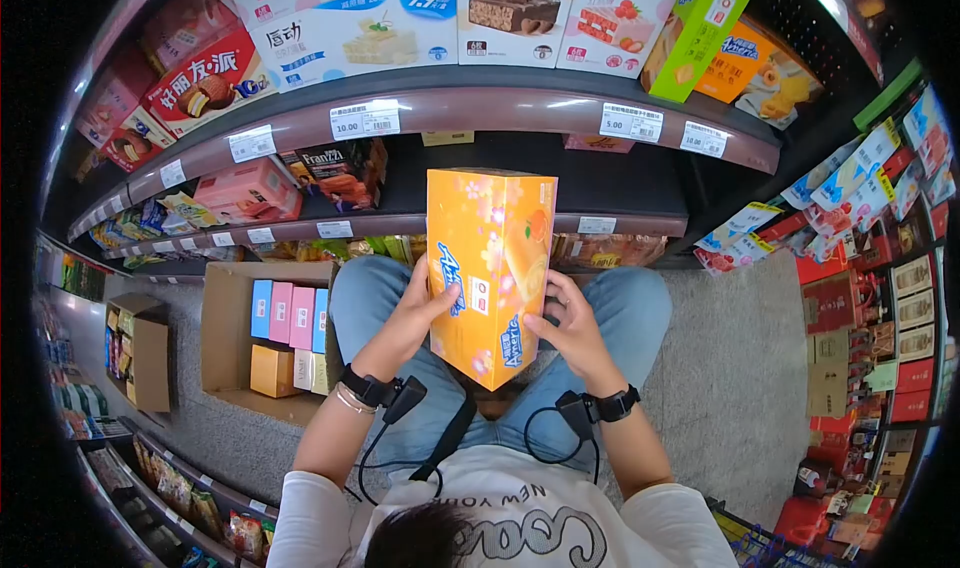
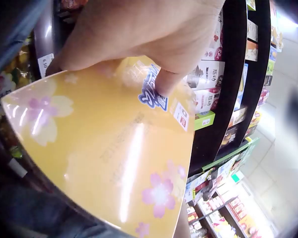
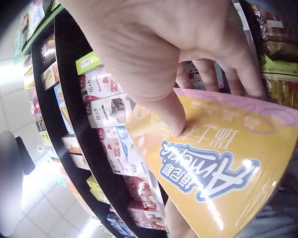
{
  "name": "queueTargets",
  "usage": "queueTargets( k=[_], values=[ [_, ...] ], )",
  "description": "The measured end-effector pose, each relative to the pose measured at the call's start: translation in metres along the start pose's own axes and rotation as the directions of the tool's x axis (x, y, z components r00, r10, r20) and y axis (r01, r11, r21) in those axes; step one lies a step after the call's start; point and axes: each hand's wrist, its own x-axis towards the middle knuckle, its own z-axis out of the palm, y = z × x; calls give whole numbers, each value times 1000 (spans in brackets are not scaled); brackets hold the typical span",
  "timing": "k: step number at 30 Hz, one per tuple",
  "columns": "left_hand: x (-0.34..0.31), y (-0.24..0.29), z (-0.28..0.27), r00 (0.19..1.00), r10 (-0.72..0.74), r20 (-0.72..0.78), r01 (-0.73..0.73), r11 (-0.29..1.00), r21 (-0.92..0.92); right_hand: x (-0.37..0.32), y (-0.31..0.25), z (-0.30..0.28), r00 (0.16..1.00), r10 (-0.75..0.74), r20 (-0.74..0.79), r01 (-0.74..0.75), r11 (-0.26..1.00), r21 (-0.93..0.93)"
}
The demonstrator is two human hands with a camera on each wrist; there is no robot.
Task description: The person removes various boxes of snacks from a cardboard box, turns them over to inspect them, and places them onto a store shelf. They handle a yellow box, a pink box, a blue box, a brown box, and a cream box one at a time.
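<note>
An orange-yellow box (image 1: 470, 268) with pink flowers and blue lettering is held upright-ish over the person's lap, one edge toward the body. The left hand (image 1: 408, 318) grips its left side, thumb on the printed face; in the left wrist view that hand (image 2: 134, 34) covers the top of the box (image 2: 99, 144). On the other side the right hand (image 1: 572, 330) holds the lower right part, thumb against the side. The right wrist view shows the right thumb pressing the box (image 3: 213, 168) by its blue logo, with the hand (image 3: 154, 49) above and fingers partly hidden behind.
Ahead, a shelf (image 1: 480, 108) bears snack boxes, with a lower shelf (image 1: 620, 193) beneath. An open carton (image 1: 225, 338) with several small boxes stands left of the knees; another carton (image 1: 152, 368) is farther left. Hanging packets (image 1: 840, 188) and red boxes (image 1: 830, 308) line the right.
</note>
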Motion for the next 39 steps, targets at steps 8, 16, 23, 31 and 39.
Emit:
queueTargets(
  k=[8, 16, 23, 31, 39],
  values=[
    [-2, 14, 0, 989, -88, 119, 64, 979, 192, -1, 7, 2, 988, 137, -69, -126, 981, 147],
    [2, 4, -1, 975, 98, 200, -165, 922, 351, 4, 6, 1, 997, -54, 58, 57, 997, -51],
    [4, 13, -6, 981, 3, 194, -2, 1000, -7, 5, -17, -6, 990, 57, 128, -72, 991, 117],
    [0, 10, -2, 985, 2, 171, -6, 1000, 24, 14, -13, 4, 997, -7, 81, 2, 998, 59],
    [0, 6, 4, 975, 110, 196, -151, 966, 211, 8, -16, 13, 992, 2, 128, 21, 983, -183]
  ],
)
